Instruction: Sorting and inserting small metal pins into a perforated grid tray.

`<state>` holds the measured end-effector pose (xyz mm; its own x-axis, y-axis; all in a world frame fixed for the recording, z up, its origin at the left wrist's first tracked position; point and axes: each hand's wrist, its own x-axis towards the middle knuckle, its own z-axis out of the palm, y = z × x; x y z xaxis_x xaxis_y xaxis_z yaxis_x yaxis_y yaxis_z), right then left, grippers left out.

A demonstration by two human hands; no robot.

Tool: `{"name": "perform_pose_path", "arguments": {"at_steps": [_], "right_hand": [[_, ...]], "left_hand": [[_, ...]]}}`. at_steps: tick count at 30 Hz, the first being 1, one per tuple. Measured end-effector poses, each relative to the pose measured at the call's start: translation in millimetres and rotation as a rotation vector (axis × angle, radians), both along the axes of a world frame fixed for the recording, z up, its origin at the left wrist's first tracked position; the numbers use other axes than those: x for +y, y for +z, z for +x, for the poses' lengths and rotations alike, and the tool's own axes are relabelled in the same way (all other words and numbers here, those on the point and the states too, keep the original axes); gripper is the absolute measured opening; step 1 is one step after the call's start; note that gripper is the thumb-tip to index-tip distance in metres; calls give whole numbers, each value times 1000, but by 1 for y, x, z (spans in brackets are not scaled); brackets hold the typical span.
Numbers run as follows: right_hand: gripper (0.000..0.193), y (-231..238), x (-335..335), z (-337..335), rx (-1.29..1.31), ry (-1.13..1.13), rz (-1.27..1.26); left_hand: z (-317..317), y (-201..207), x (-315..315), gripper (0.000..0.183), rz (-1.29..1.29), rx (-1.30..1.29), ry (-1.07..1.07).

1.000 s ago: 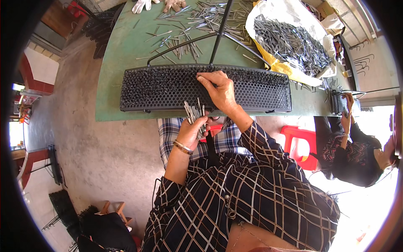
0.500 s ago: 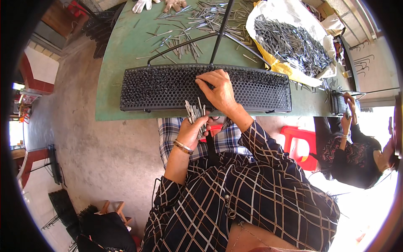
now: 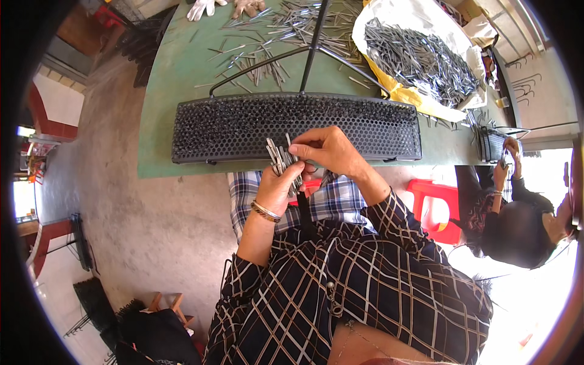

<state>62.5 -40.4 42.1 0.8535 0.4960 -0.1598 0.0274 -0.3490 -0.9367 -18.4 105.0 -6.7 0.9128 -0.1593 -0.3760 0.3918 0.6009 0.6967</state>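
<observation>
My left hand point(image 3: 275, 186) is closed around a bundle of thin grey metal strips point(image 3: 278, 159) that fan upward out of the fist. At the top of this bundle, my right hand point(image 3: 336, 152) pinches a strip between thumb and forefinger. Just beyond both hands, a long black perforated tray point(image 3: 377, 135) lies along the near edge of the table. Dark strip ends crowd its left part and far rows, while bare round holes show in the near right part. A black metal frame point(image 3: 313, 55) rises from the tray's far side.
On the green table point(image 3: 176, 73) lie loose strips point(image 3: 258, 67), two gloves point(image 3: 207, 8) and a white-and-yellow sack point(image 3: 420, 106) heaped with strips point(image 3: 420, 61). A co-worker point(image 3: 517, 225) handles a similar tray point(image 3: 491, 145) at the right, near a red stool point(image 3: 435, 207).
My right hand has drawn back from the tray's holes toward me and down to the bundle in my left hand. The left hand has stayed almost in place.
</observation>
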Motion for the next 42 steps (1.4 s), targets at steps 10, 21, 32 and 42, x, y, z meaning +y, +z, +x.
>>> {"name": "perform_pose_path", "arguments": {"at_steps": [10,21,32,42], "right_hand": [[19,-2,-9,-2,66,-79,16],[20,-2,-6,18,-87,-278,204],[18,-17,0,34,-596,-254,6],[18,-12,0,38,-527,-255,-11]], "left_hand": [[2,4,-9,17,12,-17,26],[2,5,-9,20,101,48,46],[-2,0,-7,22,89,72,-3],[-2,1,-9,21,101,83,-9]]}}
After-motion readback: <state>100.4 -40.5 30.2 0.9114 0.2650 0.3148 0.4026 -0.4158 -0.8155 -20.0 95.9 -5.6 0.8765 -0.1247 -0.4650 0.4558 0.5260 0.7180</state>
